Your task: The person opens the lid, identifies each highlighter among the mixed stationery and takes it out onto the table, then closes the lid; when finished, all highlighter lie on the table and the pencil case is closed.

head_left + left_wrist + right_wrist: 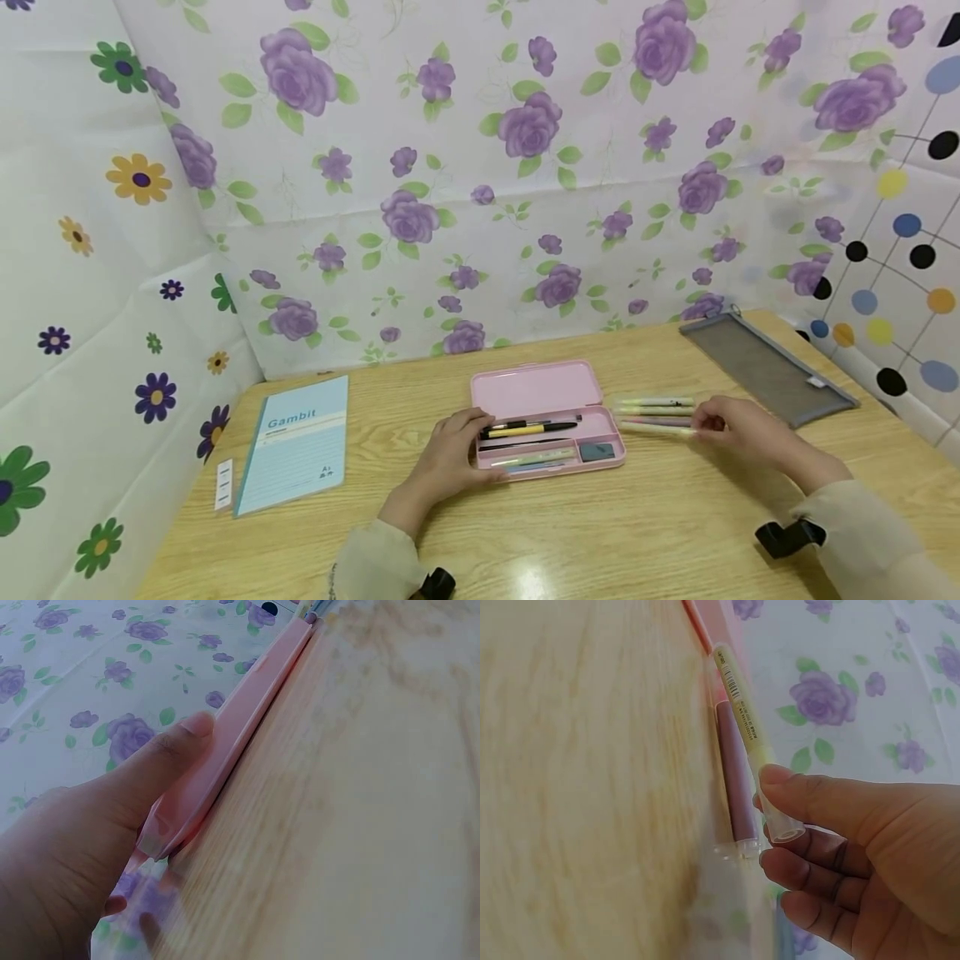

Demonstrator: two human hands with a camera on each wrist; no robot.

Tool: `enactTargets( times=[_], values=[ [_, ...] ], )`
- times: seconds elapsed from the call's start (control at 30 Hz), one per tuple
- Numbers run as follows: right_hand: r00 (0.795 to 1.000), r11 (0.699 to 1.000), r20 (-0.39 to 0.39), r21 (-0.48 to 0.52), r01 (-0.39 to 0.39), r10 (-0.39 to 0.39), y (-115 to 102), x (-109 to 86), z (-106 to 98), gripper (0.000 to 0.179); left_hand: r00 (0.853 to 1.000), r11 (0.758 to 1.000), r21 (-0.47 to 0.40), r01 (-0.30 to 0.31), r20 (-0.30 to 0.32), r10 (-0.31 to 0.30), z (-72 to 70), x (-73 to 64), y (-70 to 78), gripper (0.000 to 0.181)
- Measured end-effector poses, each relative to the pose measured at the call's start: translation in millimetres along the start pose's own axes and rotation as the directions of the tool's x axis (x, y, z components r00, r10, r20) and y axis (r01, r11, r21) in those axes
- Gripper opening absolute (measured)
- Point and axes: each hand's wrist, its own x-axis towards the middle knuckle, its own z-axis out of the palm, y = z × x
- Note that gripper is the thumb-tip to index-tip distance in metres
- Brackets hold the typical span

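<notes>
A pink pencil case (536,389) lies with its lid folded back, holding several pens and a grey eraser (597,452). My left hand (452,452) grips its left end; in the left wrist view the thumb presses on the pink side wall (240,724). To the right of the case, several pale marker pens (656,402) lie side by side on the table. Between thumb and fingers, my right hand (742,432) pinches one end of a pale yellow marker pen (739,697). Beside that pen in the right wrist view is a purple-pink marker pen (736,769).
A blue notebook (296,450) lies on the wooden table (570,533) at the left, with a small white strip (223,484) next to it. At the back right is a grey mesh pouch (765,367). Patterned sheets (480,275) border the table.
</notes>
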Motion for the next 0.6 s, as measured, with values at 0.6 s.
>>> enactTargets(
  times=[0.6],
  values=[
    [0.998, 0.998, -0.012, -0.019, 0.054, -0.054, 2.4, 1.7, 7.7, 0.011, 1.000, 1.000, 0.002, -0.007, -0.001, 0.007, -0.7, 0.8, 0.8, 0.087]
  ],
)
